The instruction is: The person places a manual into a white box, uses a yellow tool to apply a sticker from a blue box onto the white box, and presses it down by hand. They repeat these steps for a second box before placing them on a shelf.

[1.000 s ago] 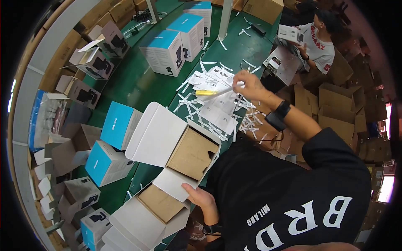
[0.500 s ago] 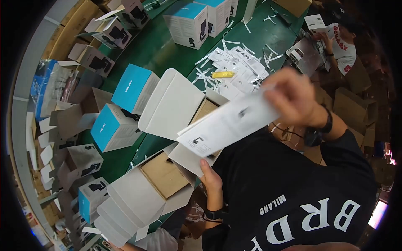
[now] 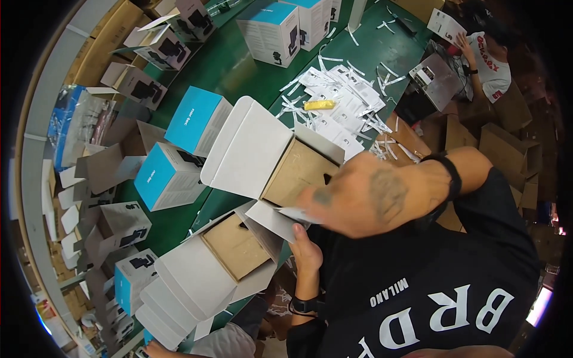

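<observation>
A green worktable (image 3: 239, 83) crowded with packaging fills a workshop. The right hand (image 3: 370, 194), motion-blurred, pinches one white paper leaflet (image 3: 292, 213) over the front edge of an open white cardboard box with a flat brown cardboard insert (image 3: 298, 173). The left hand (image 3: 307, 250) rests its thumb at that box's flap; its fingers are hidden, so its grip cannot be told. Just beside stands a second open white box (image 3: 197, 265). Beyond are two blue-faced white boxes (image 3: 194, 122), one yellow object (image 3: 319, 104) on heaped leaflets (image 3: 334, 128), and three blue-topped boxes (image 3: 268, 36).

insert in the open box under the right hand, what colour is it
The insert is tan-brown, showing best in the head view.
</observation>
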A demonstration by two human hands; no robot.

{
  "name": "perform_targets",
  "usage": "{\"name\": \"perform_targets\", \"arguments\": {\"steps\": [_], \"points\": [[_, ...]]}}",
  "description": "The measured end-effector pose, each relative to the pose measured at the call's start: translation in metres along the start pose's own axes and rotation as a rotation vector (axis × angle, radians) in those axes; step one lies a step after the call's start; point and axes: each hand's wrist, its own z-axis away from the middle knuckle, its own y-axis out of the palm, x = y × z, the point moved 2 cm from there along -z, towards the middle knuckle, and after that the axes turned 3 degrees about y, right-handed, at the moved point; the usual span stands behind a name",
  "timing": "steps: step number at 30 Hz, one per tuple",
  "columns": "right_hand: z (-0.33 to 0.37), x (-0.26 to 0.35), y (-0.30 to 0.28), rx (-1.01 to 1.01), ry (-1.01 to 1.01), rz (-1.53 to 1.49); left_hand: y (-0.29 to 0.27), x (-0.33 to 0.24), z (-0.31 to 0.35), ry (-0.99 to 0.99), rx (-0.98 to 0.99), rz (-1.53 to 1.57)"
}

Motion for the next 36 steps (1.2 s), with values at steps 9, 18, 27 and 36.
{"name": "perform_targets", "arguments": {"steps": [9,18,27,36], "points": [[-0.046,0.001,0.05,-0.098,-0.1,-0.199,0.022,-0.048,0.009,0.362,-0.048,-0.198],[0.015,-0.124,0.159,-0.06,0.557,-1.132,0.044,-0.085,-0.019,0.739,0.051,-1.209],[0.025,-0.102,0.155,-0.085,0.457,-0.714,0.067,-0.104,-0.032,0.731,0.28,-1.455],[-0.003,-0.291,0.213,-0.33,0.631,-0.023,0.078,-0.097,-0.046,0.651,0.528,-1.434]]}}
